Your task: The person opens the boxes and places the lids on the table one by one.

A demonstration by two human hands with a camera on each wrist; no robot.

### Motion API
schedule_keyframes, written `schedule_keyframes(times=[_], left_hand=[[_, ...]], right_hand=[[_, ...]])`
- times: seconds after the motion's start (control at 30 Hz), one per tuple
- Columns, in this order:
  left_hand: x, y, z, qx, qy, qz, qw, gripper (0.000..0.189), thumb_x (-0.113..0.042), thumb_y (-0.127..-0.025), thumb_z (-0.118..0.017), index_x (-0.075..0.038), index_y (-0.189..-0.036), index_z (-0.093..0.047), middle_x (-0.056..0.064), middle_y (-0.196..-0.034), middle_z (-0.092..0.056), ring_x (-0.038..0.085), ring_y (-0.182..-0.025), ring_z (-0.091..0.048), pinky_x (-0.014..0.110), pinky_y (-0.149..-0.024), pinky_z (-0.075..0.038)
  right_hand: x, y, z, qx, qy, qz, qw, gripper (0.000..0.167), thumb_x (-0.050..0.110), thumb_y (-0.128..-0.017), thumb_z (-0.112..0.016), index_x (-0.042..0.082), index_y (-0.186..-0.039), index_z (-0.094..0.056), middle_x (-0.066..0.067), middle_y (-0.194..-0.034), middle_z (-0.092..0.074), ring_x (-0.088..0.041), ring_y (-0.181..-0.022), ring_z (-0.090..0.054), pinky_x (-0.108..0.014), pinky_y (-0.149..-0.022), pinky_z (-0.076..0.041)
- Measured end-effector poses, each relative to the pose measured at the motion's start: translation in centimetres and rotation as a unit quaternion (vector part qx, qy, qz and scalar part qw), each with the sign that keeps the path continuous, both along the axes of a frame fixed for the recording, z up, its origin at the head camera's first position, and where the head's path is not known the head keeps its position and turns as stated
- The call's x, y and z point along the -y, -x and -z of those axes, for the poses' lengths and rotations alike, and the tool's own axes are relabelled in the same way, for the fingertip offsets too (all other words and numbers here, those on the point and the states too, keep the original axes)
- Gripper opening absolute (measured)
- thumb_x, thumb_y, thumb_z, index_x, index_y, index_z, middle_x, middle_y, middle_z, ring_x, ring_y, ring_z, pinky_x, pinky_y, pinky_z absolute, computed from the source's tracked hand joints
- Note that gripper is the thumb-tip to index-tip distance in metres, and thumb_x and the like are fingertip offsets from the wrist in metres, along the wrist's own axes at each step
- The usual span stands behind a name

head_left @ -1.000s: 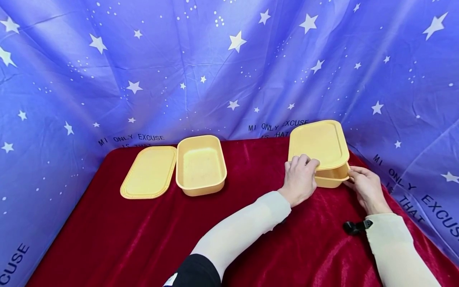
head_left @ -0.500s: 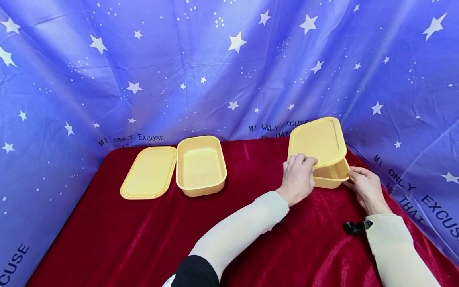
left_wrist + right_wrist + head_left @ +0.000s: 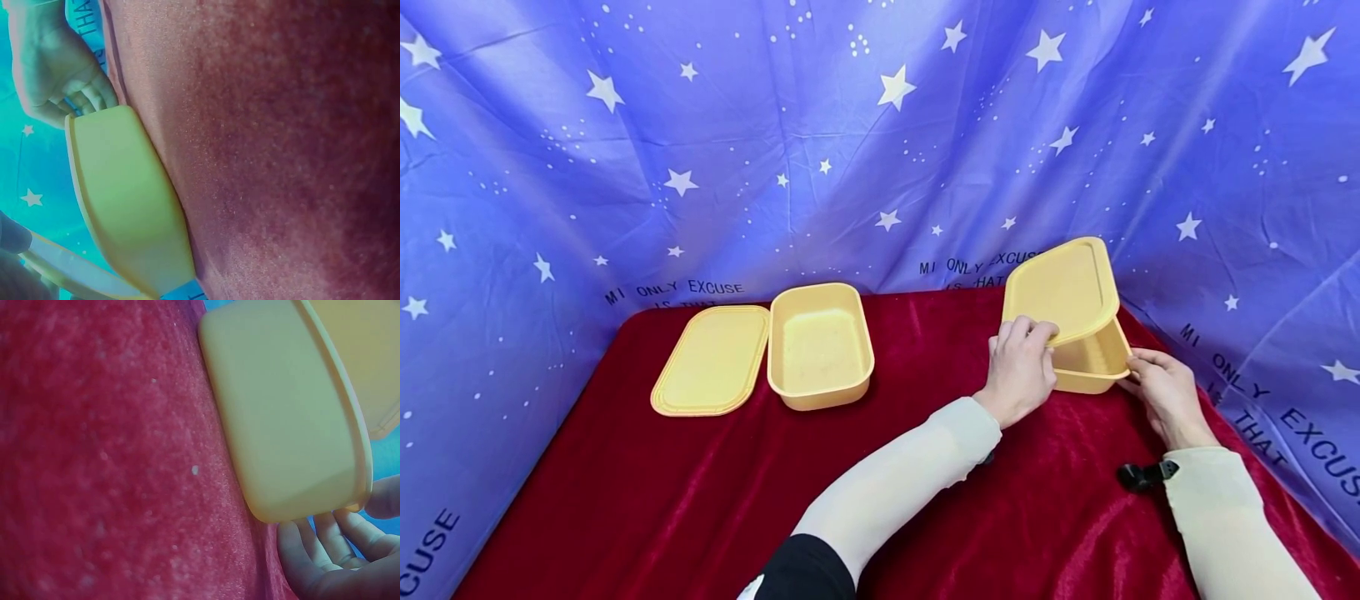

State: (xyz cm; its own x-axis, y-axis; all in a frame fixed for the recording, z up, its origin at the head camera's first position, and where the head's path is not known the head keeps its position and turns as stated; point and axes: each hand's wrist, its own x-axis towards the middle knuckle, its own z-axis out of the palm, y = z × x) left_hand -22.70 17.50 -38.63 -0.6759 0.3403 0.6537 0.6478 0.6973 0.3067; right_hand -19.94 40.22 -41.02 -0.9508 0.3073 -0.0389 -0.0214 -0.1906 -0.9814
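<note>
At the right of the table stands a yellow food container (image 3: 1084, 384), its outer wall also large in the right wrist view (image 3: 281, 419). Above it a yellow lid (image 3: 1062, 287) is tilted up, its right side raised off the rim. My left hand (image 3: 1022, 367) grips the near edge of that lid with thumb and fingers. On the container's right side, my right hand (image 3: 1165, 392) holds the rim between thumb and fingers. In the right wrist view the right-hand fingers (image 3: 340, 540) rest against the container's end wall. The lid's left edge is partly hidden by the left hand.
Left of centre, an uncovered yellow container (image 3: 822, 350) stands beside a second yellow lid (image 3: 711, 362) lying flat. A dark red velvet cloth (image 3: 737, 500) covers the table. Behind and at both sides hangs a blue star-patterned curtain (image 3: 820, 125).
My left hand has moved slightly left, and the lid in it has tilted further, showing more of the container's inside. The right hand keeps its place on the rim.
</note>
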Motion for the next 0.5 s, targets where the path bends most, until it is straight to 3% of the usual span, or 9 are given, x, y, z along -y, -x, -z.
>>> schedule_keyframes(times=[0.5], left_hand=[[0.63, 0.33, -0.34, 0.000, -0.054, 0.005, 0.9986, 0.029, -0.014, -0.084, -0.066, -0.021, -0.112, -0.063, -0.004, -0.100, -0.055, 0.014, -0.093, -0.050, 0.019, -0.065, -0.031]], right_hand=[[0.06, 0.00, -0.01, -0.003, 0.009, -0.006, 0.9999, 0.011, 0.001, -0.094, -0.051, 0.001, -0.104, -0.055, 0.003, -0.093, -0.059, -0.007, -0.081, -0.062, -0.024, -0.069, -0.055]])
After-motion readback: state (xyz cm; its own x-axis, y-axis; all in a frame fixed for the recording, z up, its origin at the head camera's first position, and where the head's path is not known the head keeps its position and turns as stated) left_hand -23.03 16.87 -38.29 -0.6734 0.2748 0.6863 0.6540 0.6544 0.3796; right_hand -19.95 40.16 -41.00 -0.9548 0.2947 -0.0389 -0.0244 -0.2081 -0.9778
